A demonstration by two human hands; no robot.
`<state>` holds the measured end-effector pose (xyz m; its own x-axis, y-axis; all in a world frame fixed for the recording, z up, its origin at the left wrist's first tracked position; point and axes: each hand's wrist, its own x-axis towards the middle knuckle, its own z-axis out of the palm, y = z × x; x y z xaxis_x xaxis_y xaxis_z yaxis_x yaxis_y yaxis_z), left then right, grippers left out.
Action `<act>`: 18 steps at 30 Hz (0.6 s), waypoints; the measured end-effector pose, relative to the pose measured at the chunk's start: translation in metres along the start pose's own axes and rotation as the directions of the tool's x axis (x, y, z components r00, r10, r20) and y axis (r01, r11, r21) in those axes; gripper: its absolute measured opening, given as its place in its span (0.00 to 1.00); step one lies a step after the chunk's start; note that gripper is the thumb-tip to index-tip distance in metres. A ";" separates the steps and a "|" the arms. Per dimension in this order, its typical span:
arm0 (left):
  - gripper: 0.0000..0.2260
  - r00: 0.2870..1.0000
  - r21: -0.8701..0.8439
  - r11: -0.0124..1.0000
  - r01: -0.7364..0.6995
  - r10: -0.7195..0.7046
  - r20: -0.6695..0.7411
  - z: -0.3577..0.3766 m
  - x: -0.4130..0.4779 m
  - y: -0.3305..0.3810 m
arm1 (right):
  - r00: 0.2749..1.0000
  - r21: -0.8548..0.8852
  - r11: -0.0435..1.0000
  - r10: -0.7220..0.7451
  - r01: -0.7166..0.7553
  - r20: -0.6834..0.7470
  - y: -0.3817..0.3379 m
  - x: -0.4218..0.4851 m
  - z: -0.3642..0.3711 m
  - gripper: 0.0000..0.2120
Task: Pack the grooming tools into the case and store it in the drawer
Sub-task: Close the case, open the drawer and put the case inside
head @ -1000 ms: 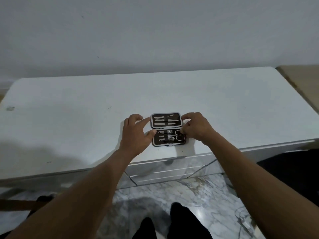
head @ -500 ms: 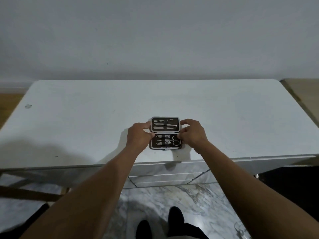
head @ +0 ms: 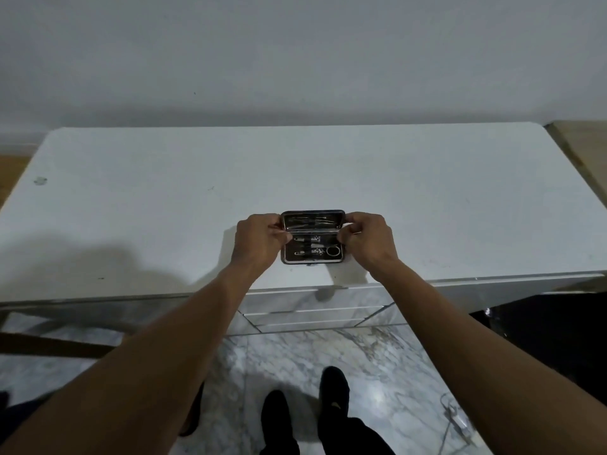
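A small dark grooming case (head: 312, 249) lies on the white dresser top (head: 295, 178) near its front edge. Its lid (head: 312, 221) is raised partway and tilted toward me. Metal grooming tools (head: 315, 251) sit strapped inside the lower half, and more show under the lid. My left hand (head: 259, 239) pinches the lid's left side. My right hand (head: 364, 236) pinches its right side. The drawer fronts (head: 312, 307) below the top's front edge are shut.
A grey wall rises behind the dresser. Marble floor tiles (head: 295, 362) and my feet lie below. A wooden surface (head: 584, 139) borders the dresser at the far right. A thin cable (head: 456, 418) lies on the floor at lower right.
The case lay flat open before. Both hands have lifted the lid half up and toward me, so it now stands partly folded over the lower half.
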<state>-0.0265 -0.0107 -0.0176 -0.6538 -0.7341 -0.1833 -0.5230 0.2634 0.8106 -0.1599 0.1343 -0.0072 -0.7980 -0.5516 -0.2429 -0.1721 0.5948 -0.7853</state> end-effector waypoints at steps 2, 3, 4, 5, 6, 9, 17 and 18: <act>0.12 1.000 -0.026 0.999 -0.021 0.021 0.009 0.000 -0.003 -0.002 | 0.999 -0.029 0.998 -0.054 0.054 -0.008 0.001 -0.005 0.000 0.13; 0.14 1.000 -0.040 0.999 -0.027 0.027 0.009 0.000 -0.004 -0.002 | 0.997 -0.048 0.996 -0.072 0.072 -0.003 0.002 -0.006 -0.001 0.13; 0.16 0.999 -0.050 0.998 -0.033 0.034 0.007 -0.001 -0.005 -0.003 | 0.997 -0.064 0.995 -0.082 0.083 0.011 0.002 -0.007 -0.001 0.12; 0.17 0.999 -0.058 0.998 -0.040 0.041 0.007 -0.001 -0.007 -0.005 | 0.997 -0.071 0.994 -0.075 0.078 0.034 0.002 -0.009 -0.002 0.12; 0.18 0.999 -0.062 0.997 -0.047 0.048 0.015 -0.002 -0.009 -0.007 | 0.996 -0.076 0.995 -0.063 0.067 0.064 0.002 -0.010 -0.004 0.14; 0.25 0.991 -0.060 0.996 -0.073 0.079 0.106 -0.004 -0.020 -0.014 | 0.979 -0.137 0.984 -0.088 0.114 0.186 -0.001 -0.016 -0.009 0.13; 0.26 0.950 0.176 0.944 -0.277 0.242 0.198 -0.007 -0.028 -0.015 | 0.928 -0.304 0.910 -0.176 0.281 0.329 0.005 -0.018 -0.008 0.13; 0.27 0.947 0.196 0.938 -0.288 0.248 0.202 -0.008 -0.028 -0.016 | 0.927 -0.321 0.901 -0.181 0.290 0.330 0.005 -0.019 -0.009 0.17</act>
<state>0.0044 0.0008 -0.0209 -0.8599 -0.5034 -0.0849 -0.4094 0.5806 0.7037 -0.1509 0.1527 -0.0015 -0.5179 -0.8114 -0.2708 -0.5723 0.5640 -0.5953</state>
